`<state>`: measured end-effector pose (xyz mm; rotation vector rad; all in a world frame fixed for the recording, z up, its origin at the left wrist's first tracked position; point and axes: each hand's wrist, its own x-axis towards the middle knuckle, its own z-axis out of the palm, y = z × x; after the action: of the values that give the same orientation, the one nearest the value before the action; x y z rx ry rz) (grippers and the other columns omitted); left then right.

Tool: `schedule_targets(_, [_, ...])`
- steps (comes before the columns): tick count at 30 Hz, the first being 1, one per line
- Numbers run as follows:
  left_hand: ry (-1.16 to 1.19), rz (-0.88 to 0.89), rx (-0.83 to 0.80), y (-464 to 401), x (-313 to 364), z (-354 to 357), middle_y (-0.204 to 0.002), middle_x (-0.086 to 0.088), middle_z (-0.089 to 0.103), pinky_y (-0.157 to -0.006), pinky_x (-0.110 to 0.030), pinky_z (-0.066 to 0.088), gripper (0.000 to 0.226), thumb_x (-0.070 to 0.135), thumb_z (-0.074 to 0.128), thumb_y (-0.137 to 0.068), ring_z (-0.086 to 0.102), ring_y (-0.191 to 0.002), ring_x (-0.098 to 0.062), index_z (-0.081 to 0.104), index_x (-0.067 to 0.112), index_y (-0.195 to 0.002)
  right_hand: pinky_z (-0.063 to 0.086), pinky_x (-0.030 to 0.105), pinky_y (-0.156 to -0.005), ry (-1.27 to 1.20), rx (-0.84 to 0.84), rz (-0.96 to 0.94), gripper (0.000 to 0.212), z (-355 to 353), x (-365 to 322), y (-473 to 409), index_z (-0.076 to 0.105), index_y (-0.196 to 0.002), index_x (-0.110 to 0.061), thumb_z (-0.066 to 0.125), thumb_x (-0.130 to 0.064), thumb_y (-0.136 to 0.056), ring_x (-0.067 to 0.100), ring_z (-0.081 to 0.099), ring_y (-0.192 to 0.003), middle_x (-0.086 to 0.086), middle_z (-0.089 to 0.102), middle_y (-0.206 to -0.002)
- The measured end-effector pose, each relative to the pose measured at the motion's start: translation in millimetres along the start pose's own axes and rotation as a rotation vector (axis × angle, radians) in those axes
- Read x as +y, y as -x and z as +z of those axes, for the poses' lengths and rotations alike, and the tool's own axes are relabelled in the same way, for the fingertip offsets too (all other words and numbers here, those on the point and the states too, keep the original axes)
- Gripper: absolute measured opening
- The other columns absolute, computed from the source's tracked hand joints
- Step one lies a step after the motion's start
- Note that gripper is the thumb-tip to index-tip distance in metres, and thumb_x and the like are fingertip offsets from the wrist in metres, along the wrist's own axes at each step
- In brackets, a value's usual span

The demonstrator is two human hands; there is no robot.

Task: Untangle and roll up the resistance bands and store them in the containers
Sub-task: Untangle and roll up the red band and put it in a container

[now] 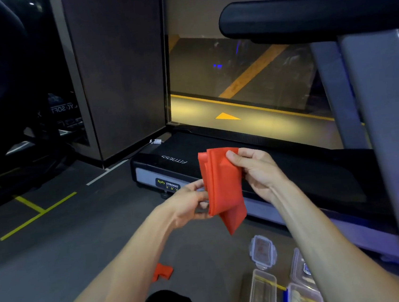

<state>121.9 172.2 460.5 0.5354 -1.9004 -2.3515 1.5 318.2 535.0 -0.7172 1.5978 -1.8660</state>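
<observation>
- A person holds a folded red resistance band [223,187] up in the air with both hands, above a grey gym floor [56,252].
- The right hand [257,171] pinches the band's upper right edge, thumb in front, fingers curled behind it.
- The left hand [189,204] grips the band's lower left edge, fingers curled round the folds.
- A second, smaller red band [162,271] lies on the floor, lower left of the hands.
- Clear plastic containers [262,291] and a clear lid [262,251] sit on the floor at lower right, beside a black treadmill [293,165].
</observation>
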Motion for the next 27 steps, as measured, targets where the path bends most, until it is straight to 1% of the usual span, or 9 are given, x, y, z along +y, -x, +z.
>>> schedule_targets(4, [-0.084, 0.090, -0.039, 3.6, -3.6, 1.4, -0.076, 0.002, 0.063, -0.078, -0.034, 0.058, 0.032, 0.007, 0.058, -0.100, 0.055, -0.071, -0.015, 0.065, 0.028, -0.123, 0.055, 0.021, -0.064, 0.019, -0.066, 0.030, 0.026, 2.2, -6.7, -1.8, 0.072, -0.115, 0.000, 0.071, -0.015, -0.094, 0.010, 0.071, -0.074, 0.007, 0.077, -0.089])
schedule_targets(6, [-0.018, 0.134, -0.096, 5.3, -6.2, -1.7, -0.070, 0.001, 0.048, -0.081, -0.037, 0.057, 0.028, 0.009, 0.056, -0.102, 0.046, -0.065, -0.012, 0.066, 0.026, -0.122, 0.055, 0.021, -0.067, 0.030, -0.074, 0.022, 0.026, 1.0, -11.1, -3.5, 0.072, -0.115, 0.000, 0.070, -0.016, -0.095, 0.010, 0.070, -0.074, 0.006, 0.077, -0.088])
schedule_targets(8, [0.077, 0.153, -0.158, 9.2, -7.1, -7.3, -0.073, 0.001, 0.054, -0.083, -0.041, 0.055, 0.024, 0.014, 0.054, -0.102, 0.055, -0.067, -0.012, 0.064, 0.022, -0.123, 0.055, 0.023, -0.072, 0.033, -0.078, 0.030, 0.026, -0.6, -15.9, -5.8, 0.073, -0.115, 0.000, 0.070, -0.015, -0.095, 0.010, 0.069, -0.074, 0.006, 0.076, -0.089])
schedule_targets(10, [0.167, 0.154, -0.185, 13.3, -6.8, -10.8, -0.085, -0.003, 0.062, -0.082, -0.041, 0.057, 0.022, 0.017, 0.051, -0.091, 0.065, -0.079, -0.018, 0.064, 0.018, -0.109, 0.055, 0.026, -0.077, 0.050, -0.096, 0.061, 0.024, 0.6, -18.9, -6.9, 0.074, -0.113, -0.001, 0.071, -0.015, -0.094, 0.012, 0.069, -0.076, 0.007, 0.076, -0.091])
schedule_targets(13, [0.181, 0.189, -0.139, 13.4, -6.7, -11.3, -0.081, -0.008, 0.047, -0.076, -0.038, 0.058, 0.026, 0.015, 0.045, -0.072, 0.054, -0.077, -0.022, 0.067, 0.021, -0.084, 0.053, 0.030, -0.083, 0.069, -0.105, 0.097, 0.021, 9.4, -18.6, -7.5, 0.074, -0.110, -0.002, 0.072, -0.014, -0.093, 0.014, 0.068, -0.080, 0.009, 0.075, -0.093])
schedule_targets(19, [0.376, 0.186, -0.104, 12.1, -16.0, -19.3, -0.074, -0.005, 0.053, -0.075, -0.046, 0.055, 0.032, 0.020, 0.046, -0.069, 0.059, -0.078, -0.027, 0.053, 0.009, -0.099, 0.054, 0.031, -0.080, 0.031, -0.061, 0.100, 0.019, 21.9, -20.2, -10.1, 0.074, -0.109, -0.002, 0.073, -0.012, -0.093, 0.014, 0.068, -0.078, 0.009, 0.076, -0.093])
schedule_targets(23, [0.480, 0.208, -0.145, 11.3, -24.5, -22.5, -0.093, -0.017, 0.055, -0.074, -0.045, 0.056, 0.042, 0.030, 0.045, -0.077, 0.063, -0.088, -0.038, 0.057, 0.008, -0.111, 0.055, 0.028, -0.076, 0.005, -0.038, 0.116, 0.016, 29.8, -15.3, -11.3, 0.074, -0.106, -0.002, 0.072, -0.012, -0.093, 0.015, 0.068, -0.078, 0.010, 0.075, -0.092])
schedule_targets(25, [0.593, 0.219, -0.121, 9.6, -32.7, -26.3, -0.093, -0.012, 0.061, -0.070, -0.039, 0.056, 0.042, 0.035, 0.046, -0.081, 0.061, -0.083, -0.031, 0.064, 0.013, -0.112, 0.056, 0.030, -0.078, -0.026, -0.013, 0.122, 0.017, 30.5, -13.9, -13.2, 0.073, -0.107, -0.001, 0.072, -0.011, -0.093, 0.017, 0.068, -0.079, 0.011, 0.075, -0.093])
schedule_targets(27, [0.504, 0.219, 0.036, 3.2, -45.4, -30.8, -0.086, -0.008, 0.061, -0.061, -0.031, 0.052, 0.040, 0.027, 0.056, -0.076, 0.059, -0.071, -0.021, 0.059, 0.017, -0.115, 0.057, 0.035, -0.086, -0.055, 0.006, 0.124, 0.025, 30.9, -12.9, -15.6, 0.071, -0.114, 0.002, 0.073, -0.011, -0.093, 0.019, 0.069, -0.082, 0.014, 0.075, -0.099])
